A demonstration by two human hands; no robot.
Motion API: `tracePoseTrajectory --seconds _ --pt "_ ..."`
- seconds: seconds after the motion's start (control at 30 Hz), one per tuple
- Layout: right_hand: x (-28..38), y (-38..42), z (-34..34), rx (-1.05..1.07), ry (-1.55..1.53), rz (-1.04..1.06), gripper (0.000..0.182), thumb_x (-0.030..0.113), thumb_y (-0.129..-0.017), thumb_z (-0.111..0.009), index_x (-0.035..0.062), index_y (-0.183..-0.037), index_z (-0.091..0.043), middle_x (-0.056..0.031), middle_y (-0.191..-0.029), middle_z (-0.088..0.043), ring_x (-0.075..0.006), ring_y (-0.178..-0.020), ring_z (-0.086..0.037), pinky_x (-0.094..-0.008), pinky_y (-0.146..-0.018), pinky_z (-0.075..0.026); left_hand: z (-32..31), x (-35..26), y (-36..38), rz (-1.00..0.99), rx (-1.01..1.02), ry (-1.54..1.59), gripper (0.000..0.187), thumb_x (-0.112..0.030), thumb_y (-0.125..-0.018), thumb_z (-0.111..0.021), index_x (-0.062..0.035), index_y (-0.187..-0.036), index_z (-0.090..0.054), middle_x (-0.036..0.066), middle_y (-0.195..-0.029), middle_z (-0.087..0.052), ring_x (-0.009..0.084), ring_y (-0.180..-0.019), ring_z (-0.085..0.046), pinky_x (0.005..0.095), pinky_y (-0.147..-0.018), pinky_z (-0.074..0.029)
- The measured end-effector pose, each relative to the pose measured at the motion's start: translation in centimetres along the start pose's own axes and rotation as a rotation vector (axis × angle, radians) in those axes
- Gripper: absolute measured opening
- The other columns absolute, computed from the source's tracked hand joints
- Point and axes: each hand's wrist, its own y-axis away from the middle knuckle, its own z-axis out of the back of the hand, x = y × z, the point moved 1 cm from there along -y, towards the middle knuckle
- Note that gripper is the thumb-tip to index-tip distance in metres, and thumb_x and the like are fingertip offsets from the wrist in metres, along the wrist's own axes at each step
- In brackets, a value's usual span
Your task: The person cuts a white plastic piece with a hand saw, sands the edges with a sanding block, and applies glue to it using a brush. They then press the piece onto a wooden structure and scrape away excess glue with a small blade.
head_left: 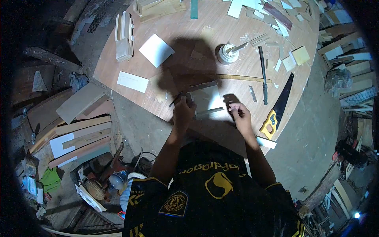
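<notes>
A small white panel (pixel 204 98) with narrow strips along its edges lies on the wooden table in front of me. My left hand (pixel 184 110) is closed at the panel's left edge, fingers gripping it. A thin dark pointed piece (pixel 173 101) shows just left of those fingers. Off the panel's right side, my right hand (pixel 241 115) has thumb and fingertips pinched together; what they hold, if anything, I cannot tell. A dark strip (pixel 210 111) runs along the panel's near side. Beyond the panel lies a long wooden ruler-like strip (pixel 241 78).
A yellow-handled handsaw (pixel 271 119) lies at the right edge, beside a dark metal bar (pixel 263 75). Farther back stands an open white tub (pixel 227 54) with a brush. White squares (pixel 156 50), box-like wooden pieces (pixel 124 37) and offcuts (pixel 276 17) surround the work. Boards (pixel 81 144) are stacked on the floor left.
</notes>
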Motion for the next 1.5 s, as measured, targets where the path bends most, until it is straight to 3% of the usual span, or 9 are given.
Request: tracePoseTrajectory --seconds 0.53,0.63,0.77,0.83,0.97,1.03,1.3,1.43,1.5 --pt "0.5 -0.3 -1.5 0.061 0.067 0.023 0.010 0.005 -0.091 -0.058 0.0023 -0.098 -0.064 -0.0023 -0.082 -0.065 -0.0083 -0.076 -0.058 -0.0226 -0.074 -0.046 -0.6 0.6 -0.2 -0.018 0.013 -0.003 0.039 -0.029 -0.077 -0.070 -0.0012 -0.102 -0.057 0.022 -0.091 -0.067 0.0395 -0.086 -0.065 0.0468 -0.075 -0.052" --pt "1.2 -0.6 -2.7 0.123 0.120 0.033 0.011 0.006 -0.090 -0.060 0.0026 -0.099 -0.065 -0.0052 -0.086 -0.067 -0.0124 -0.077 -0.062 -0.0264 -0.072 -0.048 -0.4 0.1 -0.1 -0.045 -0.024 -0.025 0.040 -0.029 -0.078 -0.070 -0.0004 -0.102 -0.057 0.022 -0.088 -0.067 0.0392 -0.084 -0.065 0.0465 -0.075 -0.052" --pt "1.3 -2.3 -5.3 0.273 0.396 0.023 0.018 0.011 -0.080 -0.065 0.0062 -0.097 -0.067 -0.0168 -0.094 -0.067 -0.0319 -0.081 -0.067 -0.0383 -0.072 -0.054 -0.3 0.1 -0.2 -0.016 -0.019 0.112 0.035 -0.031 -0.083 -0.066 0.0000 -0.099 -0.060 0.023 -0.083 -0.067 0.0389 -0.080 -0.065 0.0454 -0.072 -0.052" --pt "1.2 -3.0 -6.8 0.273 0.623 0.232 0.019 0.018 -0.084 -0.066 0.0049 -0.098 -0.068 -0.0154 -0.092 -0.068 -0.0303 -0.077 -0.066 -0.0376 -0.068 -0.053 -0.2 0.4 -0.2 -0.007 -0.022 0.173 0.034 -0.032 -0.086 -0.064 -0.0001 -0.097 -0.061 0.023 -0.082 -0.067 0.0385 -0.079 -0.066 0.0452 -0.071 -0.052" --pt "2.4 -4.2 -9.1 0.295 0.791 0.356 0.026 0.029 -0.083 -0.066 0.0075 -0.098 -0.069 -0.0143 -0.088 -0.069 -0.0321 -0.080 -0.065 -0.0408 -0.068 -0.054 -1.1 2.7 0.1 0.067 -0.034 0.260 0.032 -0.031 -0.091 -0.058 -0.0005 -0.098 -0.064 0.021 -0.088 -0.067 0.0356 -0.083 -0.066 0.0423 -0.072 -0.052" --pt "1.6 -5.0 -10.1 0.420 0.982 0.151 0.034 0.038 -0.083 -0.066 0.0094 -0.101 -0.069 -0.0127 -0.081 -0.069 -0.0311 -0.078 -0.066 -0.0404 -0.067 -0.054 -1.3 3.8 0.6 0.036 -0.075 0.371 0.033 -0.031 -0.092 -0.057 0.0001 -0.100 -0.066 0.021 -0.088 -0.067 0.0346 -0.083 -0.067 0.0418 -0.072 -0.052" --pt "3.6 -5.5 -11.4 0.429 0.821 0.056 0.045 0.049 -0.080 -0.068 0.0064 -0.097 -0.071 -0.0142 -0.076 -0.069 -0.0296 -0.070 -0.067 -0.0364 -0.068 -0.053 -3.5 5.2 1.1 0.157 0.033 0.896 0.031 -0.025 -0.090 -0.062 -0.0037 -0.112 -0.065 0.013 -0.088 -0.069 0.0184 -0.081 -0.066 0.0286 -0.074 -0.050" --pt "3.3 -5.5 -11.8 0.455 0.923 0.071 0.046 0.045 -0.081 -0.069 0.0045 -0.102 -0.069 -0.0167 -0.077 -0.068 -0.0263 -0.070 -0.067 -0.0353 -0.065 -0.052 -1.7 3.9 1.3 0.274 0.009 0.826 0.030 -0.025 -0.089 -0.063 -0.0047 -0.112 -0.066 0.015 -0.093 -0.069 0.0209 -0.087 -0.066 0.0299 -0.078 -0.050" --pt "3.8 -5.5 -11.8 0.466 0.816 -0.012 0.045 0.047 -0.081 -0.067 0.0075 -0.102 -0.069 -0.0160 -0.092 -0.069 -0.0346 -0.089 -0.066 -0.0404 -0.080 -0.052 -2.8 4.6 1.9 0.218 -0.078 0.804 0.032 -0.026 -0.088 -0.065 -0.0050 -0.111 -0.066 0.016 -0.097 -0.068 0.0254 -0.089 -0.066 0.0326 -0.081 -0.050"
